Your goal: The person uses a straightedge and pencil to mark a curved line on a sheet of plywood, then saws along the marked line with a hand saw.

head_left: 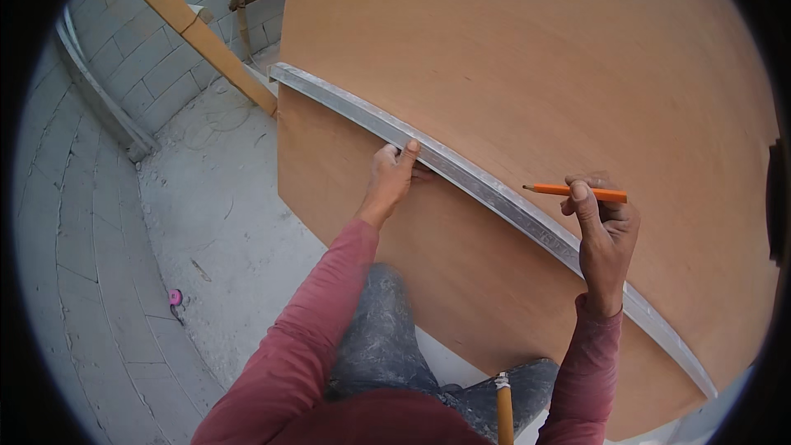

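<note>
A long grey metal channel (503, 200) lies diagonally across a large sheet of brown plywood (527, 74), from the upper left to the lower right. My left hand (390, 180) grips the near edge of the channel, its thumb on top and some fingers hidden underneath. In my right hand (608, 239) is an orange pencil (545, 189), pinched between thumb and fingers. Its dark tip points left, over the plywood on the far side of the channel. My right wrist passes above the channel.
Pale block walls (91, 222) stand at the left and back, around a dusty floor (206, 222). A wooden beam (194, 33) meets the sheet's left edge. Another metal length (103, 99) leans in the corner. A small pink round object (175, 297) and a yellow handle (505, 414) by my leg also show.
</note>
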`<state>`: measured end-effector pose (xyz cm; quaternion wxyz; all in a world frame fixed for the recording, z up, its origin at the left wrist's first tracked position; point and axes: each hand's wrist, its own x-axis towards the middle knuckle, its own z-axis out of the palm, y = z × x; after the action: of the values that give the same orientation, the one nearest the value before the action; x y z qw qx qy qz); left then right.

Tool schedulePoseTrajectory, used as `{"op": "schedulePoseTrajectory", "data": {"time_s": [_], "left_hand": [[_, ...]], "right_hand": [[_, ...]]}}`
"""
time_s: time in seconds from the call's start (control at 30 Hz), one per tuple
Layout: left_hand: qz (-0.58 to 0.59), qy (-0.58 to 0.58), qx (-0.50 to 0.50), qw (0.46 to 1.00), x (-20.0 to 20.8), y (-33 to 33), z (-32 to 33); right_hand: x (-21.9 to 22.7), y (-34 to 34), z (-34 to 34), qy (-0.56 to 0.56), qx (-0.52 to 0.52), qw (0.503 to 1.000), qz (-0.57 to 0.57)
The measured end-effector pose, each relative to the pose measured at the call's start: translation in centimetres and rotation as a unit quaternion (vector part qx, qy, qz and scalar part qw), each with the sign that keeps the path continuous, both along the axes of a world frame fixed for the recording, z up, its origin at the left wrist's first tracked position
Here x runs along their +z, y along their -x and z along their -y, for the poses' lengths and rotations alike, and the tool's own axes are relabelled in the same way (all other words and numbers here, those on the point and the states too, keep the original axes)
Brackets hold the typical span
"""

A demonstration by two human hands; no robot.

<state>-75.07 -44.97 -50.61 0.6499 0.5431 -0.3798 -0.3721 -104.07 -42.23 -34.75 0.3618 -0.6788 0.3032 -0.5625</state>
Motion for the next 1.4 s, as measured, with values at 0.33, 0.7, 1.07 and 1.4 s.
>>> {"op": "schedulePoseTrajectory", "data": {"time_s": [0.33,0.7,1.07,1.4], "left_hand": [[0.038,-0.007,0.058,0.998,0.5,-0.5,-1.4],[0.041,-0.006,0.063,0.997,-0.5,-0.8,-0.5],[0.071,0.127,0.110,0.983,-5.8,0.7,2.5],[-0.040,0.246,0.104,0.963,-6.4,1.2,3.1]], "right_hand": [[-0.9,-22.4,5.6,0.044,0.127,0.981,-0.142],[-3.3,-41.2,10.5,0.228,0.123,0.890,-0.377],[-5.5,-50.8,13.5,0.345,0.110,0.821,-0.441],[-5.1,-54.3,13.3,0.352,0.145,0.798,-0.467]]}}
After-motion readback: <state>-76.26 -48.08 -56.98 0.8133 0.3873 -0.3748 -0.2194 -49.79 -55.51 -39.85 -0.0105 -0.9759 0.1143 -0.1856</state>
